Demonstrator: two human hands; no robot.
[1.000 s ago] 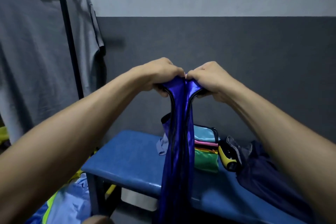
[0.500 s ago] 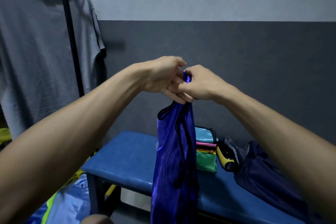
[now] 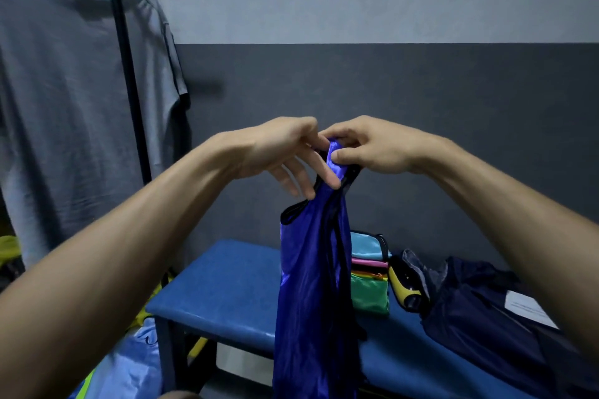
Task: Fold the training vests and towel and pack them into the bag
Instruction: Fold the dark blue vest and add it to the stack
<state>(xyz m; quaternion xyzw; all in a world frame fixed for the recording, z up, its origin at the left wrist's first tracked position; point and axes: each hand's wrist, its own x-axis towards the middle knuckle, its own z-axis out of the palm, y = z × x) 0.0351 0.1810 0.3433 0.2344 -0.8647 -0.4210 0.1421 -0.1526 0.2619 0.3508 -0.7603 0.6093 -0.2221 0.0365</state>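
At far left a grey T-shirt [image 3: 64,100] hangs beside a dark upright pole [image 3: 128,74], and low in the corner lie light blue and yellow-green fabrics [image 3: 129,363] on the floor. Next comes the blue bench [image 3: 227,295], set against the two-tone wall.

Above the bench's middle both arms reach forward at chest height. The left hand [image 3: 285,152] has its thumb and forefinger closed on the top of the blue vest [image 3: 311,285], while its other fingers [image 3: 304,178] stretch down, nearly straight, against the strap. Directly facing it, knuckles almost touching, the right hand [image 3: 372,149] pinches the same gathered shoulder straps between thumb and curled fingers. So both hands grasp the vest at its very top — it hangs straight down from them in a narrow, shiny column edged with black trim, its lower part passing in front of the bench edge and out of the bottom of view.

Just behind the vest on the bench sits a stack of folded vests [image 3: 369,275] — light blue, pink, orange, green from top down. Touching its right side lies a yellow-and-black object [image 3: 405,285], too dim to identify, partly under grey cloth [image 3: 418,269]. Farthest right, the dark navy bag [image 3: 479,317] slumps on the bench, bearing a white label [image 3: 528,306] whose print is too small to read.
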